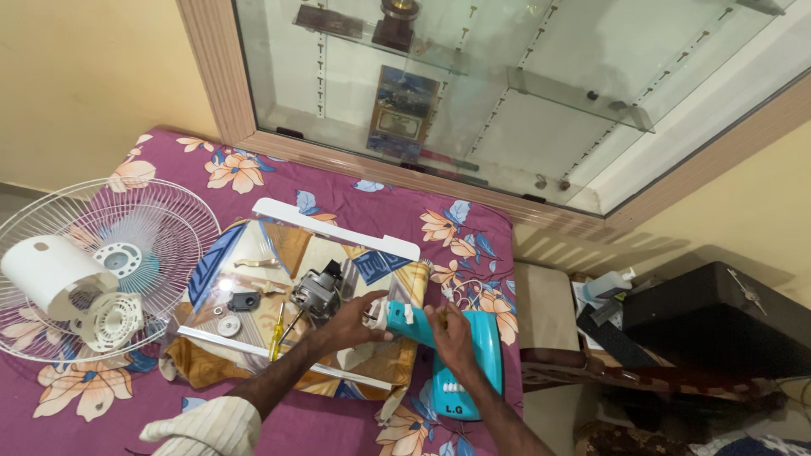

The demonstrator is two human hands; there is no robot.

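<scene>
While both hands work near the bed's front edge, the scene reads so:

Left hand (351, 323): fingers closed around the white upper end of the teal fan stand (460, 355), gripping it from the left.

Right hand (450, 331): laid over the top of the same stand just right of the left hand, fingers curled together as if pinching something small; what it pinches is too small to tell.

Teal fan stand: lies tilted on the purple flowered bedspread (338, 194), near the bed's right front corner, its wide base toward the front edge.

Fan motor (319, 291): sits on the patterned plastic sheet (245, 253) just left of the left hand, near the sheet's middle.

Yellow screwdriver (276, 332): lies on the sheet near its front edge, beside the left forearm.

Small parts: a black piece (245, 300) and a round white piece (229, 324) rest on the sheet's left half.

Wire fan guard (101, 262): lies at the bed's left edge, with a white motor cover (51, 274) on it.

Glass cabinet (507, 93): stands behind the bed's far edge.
</scene>
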